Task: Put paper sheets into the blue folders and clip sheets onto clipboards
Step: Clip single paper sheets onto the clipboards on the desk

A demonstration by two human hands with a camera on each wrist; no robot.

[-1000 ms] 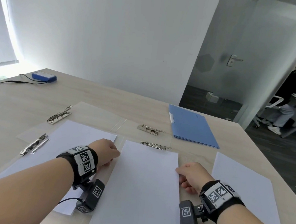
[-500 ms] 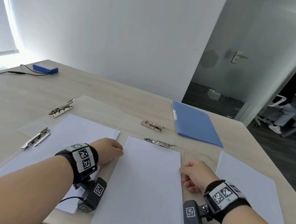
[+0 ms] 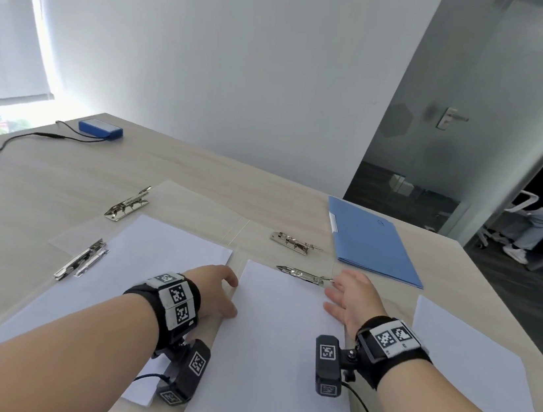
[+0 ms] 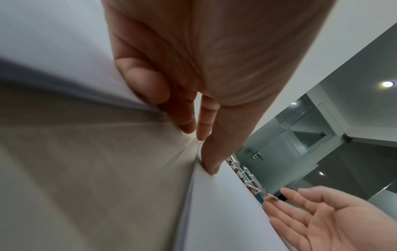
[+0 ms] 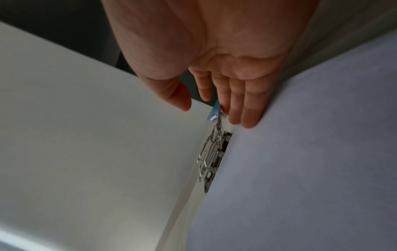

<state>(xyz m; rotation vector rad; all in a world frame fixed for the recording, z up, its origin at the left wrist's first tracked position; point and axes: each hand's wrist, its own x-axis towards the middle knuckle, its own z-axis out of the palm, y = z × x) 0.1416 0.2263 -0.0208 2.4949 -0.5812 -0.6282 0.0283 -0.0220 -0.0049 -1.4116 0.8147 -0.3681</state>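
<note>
A white sheet (image 3: 276,344) lies in the middle of the table with its top edge at a metal clipboard clip (image 3: 304,274). My left hand (image 3: 229,292) rests at the sheet's left edge. In the left wrist view its index fingertip (image 4: 210,168) presses on that edge, and the thumb (image 4: 146,81) stays apart. My right hand (image 3: 338,290) is open, its straight fingers reaching the clip's right end (image 5: 212,156). It holds nothing. A shut blue folder (image 3: 372,243) lies at the far right. Further sheets lie on the left (image 3: 136,274) and right (image 3: 459,369).
Three more clips sit on pale boards: far left (image 3: 127,205), near left (image 3: 81,260) and centre back (image 3: 294,242). A blue box (image 3: 100,129) with a black cable stands at the far left corner. A person sits beyond the glass door at the right.
My right hand has uncurled and slid forward along the sheet's right edge to the clip's end. My left hand has stayed at the left edge, its fingers now looser.
</note>
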